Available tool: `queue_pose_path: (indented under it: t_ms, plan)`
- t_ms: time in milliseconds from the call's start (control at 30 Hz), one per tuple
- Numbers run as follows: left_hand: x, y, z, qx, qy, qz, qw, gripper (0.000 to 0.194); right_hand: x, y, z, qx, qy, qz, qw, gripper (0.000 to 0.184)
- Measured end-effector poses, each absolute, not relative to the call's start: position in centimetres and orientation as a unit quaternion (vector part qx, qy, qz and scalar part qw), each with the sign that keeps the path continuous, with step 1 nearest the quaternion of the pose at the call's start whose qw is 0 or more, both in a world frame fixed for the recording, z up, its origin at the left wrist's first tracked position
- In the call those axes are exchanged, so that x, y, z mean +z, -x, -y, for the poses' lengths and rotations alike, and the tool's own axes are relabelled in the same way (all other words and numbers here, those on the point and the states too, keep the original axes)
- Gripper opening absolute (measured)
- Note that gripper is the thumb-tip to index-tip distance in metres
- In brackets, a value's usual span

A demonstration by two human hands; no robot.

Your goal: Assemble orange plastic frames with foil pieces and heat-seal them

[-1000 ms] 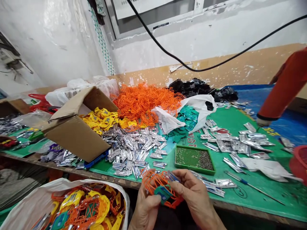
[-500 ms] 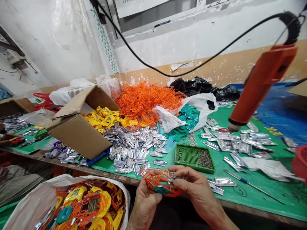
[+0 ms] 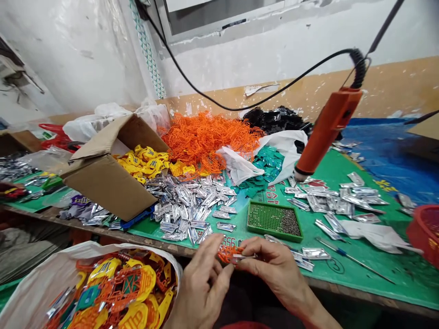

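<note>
Two hands meet at lower centre: the right hand (image 3: 274,269) pinches a silver strip (image 3: 244,256) at the orange lattice part (image 3: 226,254), while the left hand's (image 3: 206,283) grip cannot be confirmed; a loose hold there could let the strip slip. Just beyond, a bumped green tray (image 3: 274,234) could spill small dark pieces (image 3: 291,223). Farther, right of centre, the orange-red tool (image 3: 325,132) could swing if jostled.

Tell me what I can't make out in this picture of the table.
Much of the orange lattice piece: head view, hidden by the fingers.
Red tub: head view, cut off by the right edge.
White sack: head view, bottom cut off by the lower edge.
Small grey bits in the green tray: head view, too small to identify.
</note>
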State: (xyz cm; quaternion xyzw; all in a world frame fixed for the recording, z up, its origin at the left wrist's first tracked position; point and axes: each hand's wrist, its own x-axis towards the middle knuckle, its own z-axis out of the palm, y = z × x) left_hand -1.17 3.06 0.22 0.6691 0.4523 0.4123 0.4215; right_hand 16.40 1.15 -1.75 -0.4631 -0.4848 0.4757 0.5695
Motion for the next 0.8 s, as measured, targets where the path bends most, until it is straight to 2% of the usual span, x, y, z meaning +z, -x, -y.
queue_pose_path:
  t_ms: [100,267,367,600,800]
  plan:
    - [1.6,0.7,-3.6,0.330,-0.715,-0.385,0.481,0.016,-1.7,-16.4,-1.1,0.331,0.456,0.619,0.547,0.010]
    - [0.6,0.0,-4.2,0.300,-0.677,-0.355,0.571,0.027,-2.0,-16.6,-0.8,0.059,0.461,0.732,0.498,0.007]
    - [-0.4,0.0,-4.0,0.325,-0.660,-0.360,0.574,0.025,-2.0,-16.9,-0.3,-0.040,0.493,0.722,0.484,0.013]
    - [-0.7,-0.1,-3.5,0.385,-0.694,-0.342,0.502,0.022,-1.5,-18.3,0.7,0.002,0.488,0.722,0.490,0.014]
    - [-1.3,0.0,-3.5,0.391,-0.754,-0.308,0.429,0.020,-1.4,-18.3,1.1,0.003,0.470,0.714,0.520,0.014]
